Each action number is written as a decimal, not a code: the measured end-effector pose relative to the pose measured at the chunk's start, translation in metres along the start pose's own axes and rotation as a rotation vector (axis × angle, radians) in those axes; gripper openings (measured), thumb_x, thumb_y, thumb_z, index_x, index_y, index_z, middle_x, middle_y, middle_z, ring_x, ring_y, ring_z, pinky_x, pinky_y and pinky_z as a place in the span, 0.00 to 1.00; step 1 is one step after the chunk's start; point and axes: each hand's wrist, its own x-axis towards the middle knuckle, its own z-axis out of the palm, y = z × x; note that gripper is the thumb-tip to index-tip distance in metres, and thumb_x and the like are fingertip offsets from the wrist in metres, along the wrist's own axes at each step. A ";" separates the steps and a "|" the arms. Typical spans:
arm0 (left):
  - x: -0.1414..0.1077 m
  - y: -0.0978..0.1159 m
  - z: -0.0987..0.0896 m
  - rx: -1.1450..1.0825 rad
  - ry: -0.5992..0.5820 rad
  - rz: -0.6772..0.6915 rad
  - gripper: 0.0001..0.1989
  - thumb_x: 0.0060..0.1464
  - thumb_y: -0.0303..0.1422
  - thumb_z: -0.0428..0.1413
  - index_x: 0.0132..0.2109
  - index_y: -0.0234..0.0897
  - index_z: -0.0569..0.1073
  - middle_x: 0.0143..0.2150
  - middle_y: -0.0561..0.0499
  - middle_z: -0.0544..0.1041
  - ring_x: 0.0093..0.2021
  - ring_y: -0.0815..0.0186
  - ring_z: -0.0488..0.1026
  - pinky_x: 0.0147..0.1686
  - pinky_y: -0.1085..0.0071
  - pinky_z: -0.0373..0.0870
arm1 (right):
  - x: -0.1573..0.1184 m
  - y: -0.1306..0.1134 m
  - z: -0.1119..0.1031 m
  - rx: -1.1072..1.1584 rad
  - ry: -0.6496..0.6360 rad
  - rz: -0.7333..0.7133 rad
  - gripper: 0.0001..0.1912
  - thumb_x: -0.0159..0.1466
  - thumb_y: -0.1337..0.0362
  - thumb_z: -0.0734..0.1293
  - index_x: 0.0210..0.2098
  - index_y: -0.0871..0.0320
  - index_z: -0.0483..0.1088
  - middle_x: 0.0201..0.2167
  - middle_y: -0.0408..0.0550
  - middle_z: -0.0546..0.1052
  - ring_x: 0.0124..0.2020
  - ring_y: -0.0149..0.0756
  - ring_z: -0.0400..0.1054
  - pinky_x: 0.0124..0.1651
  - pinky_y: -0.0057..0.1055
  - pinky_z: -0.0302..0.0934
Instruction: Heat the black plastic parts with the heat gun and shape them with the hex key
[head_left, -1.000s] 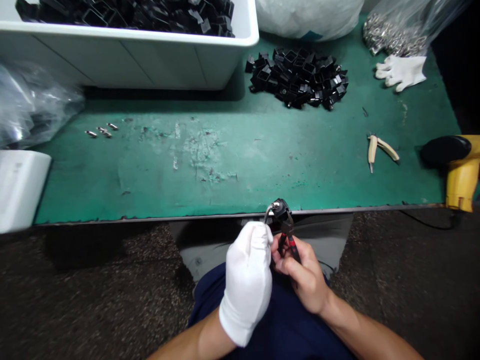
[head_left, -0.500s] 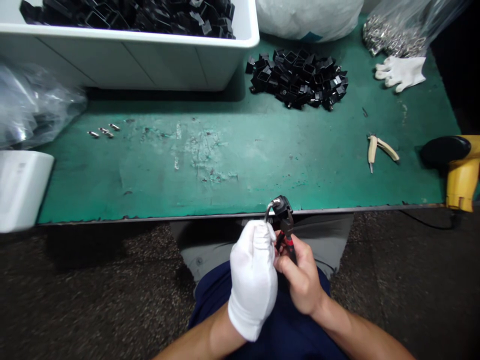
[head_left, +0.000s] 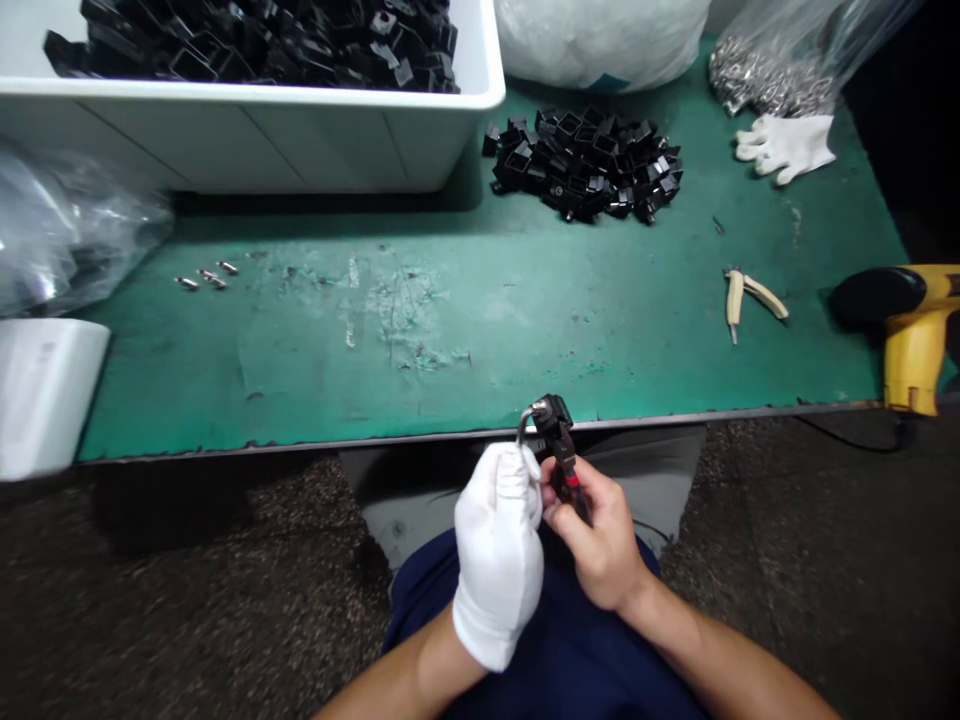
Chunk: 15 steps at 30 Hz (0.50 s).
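Note:
My left hand (head_left: 498, 550), in a white glove, is closed around a bent metal rod (head_left: 523, 424) that looks like a hex key. The rod's curved end meets a small black plastic part (head_left: 552, 411) just over the table's front edge. My bare right hand (head_left: 604, 535) grips pliers (head_left: 571, 478) with red and black handles. Their jaws point up and touch the lower side of the black part. Fingers of both hands nearly meet below it. The rod's lower end is hidden inside the glove.
A white bin (head_left: 300, 150) of black parts stands at the back left, beside a pile of black parts (head_left: 589, 165). Cream-handled pliers (head_left: 736, 300), a yellow heat gun (head_left: 909, 350), a white glove (head_left: 787, 147) and several small metal pins (head_left: 212, 279) lie on the green table (head_left: 315, 390).
The pliers' handles have drawn together, and their jaws sit closer against the black part. Both hands, with the rod and part, have shifted slightly left in view.

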 end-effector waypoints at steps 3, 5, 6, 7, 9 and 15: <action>0.004 0.000 -0.006 0.037 -0.062 -0.015 0.17 0.67 0.44 0.49 0.32 0.39 0.66 0.23 0.59 0.60 0.21 0.73 0.52 0.20 0.75 0.54 | 0.006 0.000 -0.013 -0.090 -0.004 -0.033 0.08 0.59 0.70 0.65 0.38 0.57 0.72 0.28 0.42 0.72 0.30 0.35 0.65 0.34 0.30 0.60; 0.009 0.002 -0.009 0.095 -0.108 -0.015 0.16 0.68 0.43 0.49 0.34 0.39 0.67 0.23 0.59 0.58 0.21 0.73 0.52 0.20 0.75 0.53 | 0.010 0.000 -0.023 -0.152 0.001 -0.048 0.08 0.59 0.70 0.65 0.38 0.57 0.73 0.28 0.42 0.72 0.29 0.35 0.65 0.34 0.30 0.59; 0.011 0.003 -0.011 0.120 -0.136 -0.025 0.15 0.68 0.43 0.49 0.35 0.39 0.67 0.23 0.59 0.58 0.20 0.73 0.51 0.20 0.75 0.53 | 0.011 0.000 -0.027 -0.182 0.004 -0.052 0.08 0.60 0.70 0.65 0.39 0.57 0.74 0.28 0.42 0.73 0.29 0.34 0.65 0.33 0.30 0.59; 0.014 0.004 -0.012 0.134 -0.164 -0.041 0.15 0.68 0.43 0.48 0.35 0.39 0.67 0.23 0.59 0.57 0.20 0.73 0.51 0.20 0.75 0.53 | 0.013 -0.001 -0.031 -0.211 0.006 -0.055 0.08 0.60 0.70 0.65 0.39 0.57 0.74 0.28 0.42 0.73 0.28 0.34 0.64 0.33 0.30 0.59; 0.019 0.007 -0.014 0.152 -0.214 -0.075 0.15 0.68 0.42 0.47 0.35 0.40 0.66 0.23 0.60 0.57 0.20 0.73 0.50 0.20 0.75 0.53 | 0.015 -0.002 -0.037 -0.266 0.006 -0.057 0.08 0.61 0.70 0.65 0.39 0.58 0.74 0.28 0.42 0.73 0.28 0.34 0.64 0.33 0.30 0.58; 0.030 0.009 -0.022 0.317 -0.292 -0.039 0.14 0.67 0.40 0.48 0.34 0.40 0.68 0.22 0.59 0.58 0.19 0.72 0.52 0.21 0.74 0.53 | 0.016 -0.001 -0.051 -0.407 -0.048 -0.043 0.08 0.60 0.72 0.64 0.36 0.58 0.74 0.25 0.40 0.71 0.25 0.32 0.62 0.30 0.29 0.56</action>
